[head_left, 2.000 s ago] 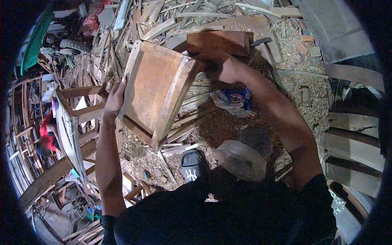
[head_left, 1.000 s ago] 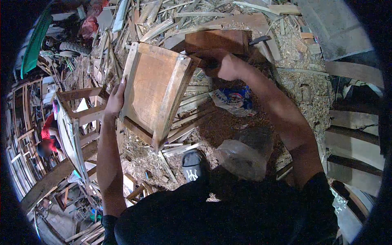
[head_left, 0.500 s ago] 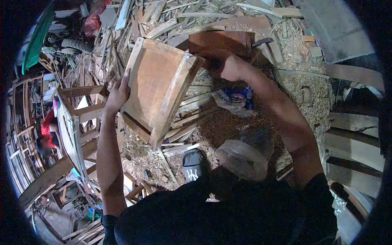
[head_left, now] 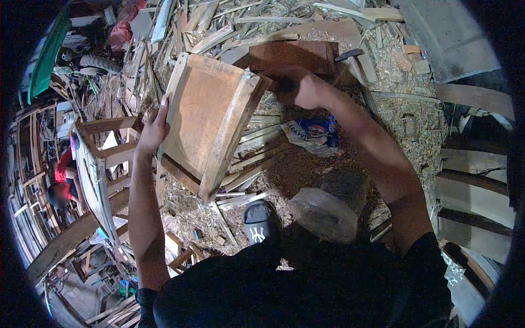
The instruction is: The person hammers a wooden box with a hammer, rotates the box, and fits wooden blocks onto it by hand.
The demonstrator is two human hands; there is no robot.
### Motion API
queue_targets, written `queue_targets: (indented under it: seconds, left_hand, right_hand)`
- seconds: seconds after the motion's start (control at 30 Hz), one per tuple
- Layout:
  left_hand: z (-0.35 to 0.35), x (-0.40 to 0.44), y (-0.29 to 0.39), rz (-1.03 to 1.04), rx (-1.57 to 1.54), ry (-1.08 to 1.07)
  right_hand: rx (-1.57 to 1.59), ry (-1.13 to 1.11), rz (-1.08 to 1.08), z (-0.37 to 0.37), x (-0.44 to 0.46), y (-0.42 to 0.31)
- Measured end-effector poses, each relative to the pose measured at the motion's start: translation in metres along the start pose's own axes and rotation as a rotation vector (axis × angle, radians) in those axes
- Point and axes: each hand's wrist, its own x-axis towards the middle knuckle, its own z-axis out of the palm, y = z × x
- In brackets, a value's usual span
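Note:
My left hand [head_left: 154, 130] grips the left edge of a framed wooden panel [head_left: 210, 112], which is tilted in front of me. One finger lies stretched along the rail. Beyond the panel's upper right corner, my right hand [head_left: 310, 92] is closed in a fist; I cannot make out what is in it. Just past that hand stands a reddish-brown wooden piece [head_left: 295, 56], partly in shadow. A dark, blunt object [head_left: 350, 54] juts out at its right end. How the panel and the brown piece meet is hidden in shadow.
Wood offcuts [head_left: 254, 145] and shavings cover the ground. A printed plastic bag [head_left: 311, 135] and a clear plastic bag [head_left: 324, 213] lie near my shoe [head_left: 257, 221]. A wooden frame [head_left: 106, 147] stands left; beyond it is a person in red [head_left: 64, 177]. Curved boards [head_left: 473, 191] are stacked right.
The panel has shifted very slightly left in view. My left hand's finger now looks straighter along the rail. My right fist is in almost the same place.

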Motion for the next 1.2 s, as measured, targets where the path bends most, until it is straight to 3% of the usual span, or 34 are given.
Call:
queue_targets:
  seconds: [0.17, 0.33, 0.4, 0.53, 0.6, 0.7, 0.77, 0.9, 1.03, 1.1, 1.2]
  left_hand:
    - [-0.011, 0.000, 0.020, -0.173, -0.182, -0.103]
    - [0.000, 0.002, 0.001, -0.151, -0.061, -0.116]
    - [0.001, 0.001, -0.001, -0.142, -0.075, -0.123]
    - [-0.002, 0.003, 0.006, -0.094, -0.080, -0.082]
    - [-0.002, 0.004, 0.008, -0.088, -0.093, -0.066]
    - [0.004, 0.004, 0.004, -0.119, -0.008, -0.063]
    - [0.006, 0.003, -0.004, 0.013, -0.016, 0.000]
    - [0.007, 0.003, -0.005, -0.011, -0.021, -0.019]
    - [0.014, 0.002, -0.014, 0.128, 0.033, 0.037]
    - [0.019, 0.000, -0.018, 0.227, 0.066, 0.099]
    - [0.025, -0.004, -0.022, 0.210, 0.080, 0.135]
  right_hand:
    - [-0.032, 0.008, -0.005, 0.001, -0.003, 0.005]
    - [-0.161, 0.049, -0.031, 0.017, -0.003, 0.036]
    - [-0.149, -0.035, 0.153, 0.017, -0.006, 0.039]
    - [-0.098, -0.042, 0.177, 0.017, -0.007, 0.042]
    - [-0.223, -0.087, 0.208, 0.020, -0.006, 0.047]
    - [-0.052, 0.045, 0.021, 0.010, -0.005, 0.021]
    - [-0.042, 0.033, 0.007, 0.001, -0.002, -0.002]
    - [-0.040, 0.044, -0.037, -0.003, -0.002, -0.011]
    - [-0.093, 0.014, -0.065, 0.003, -0.004, 0.001]
    - [-0.140, -0.028, 0.177, 0.014, -0.007, 0.016]
    - [-0.105, -0.034, 0.161, 0.017, -0.011, 0.020]
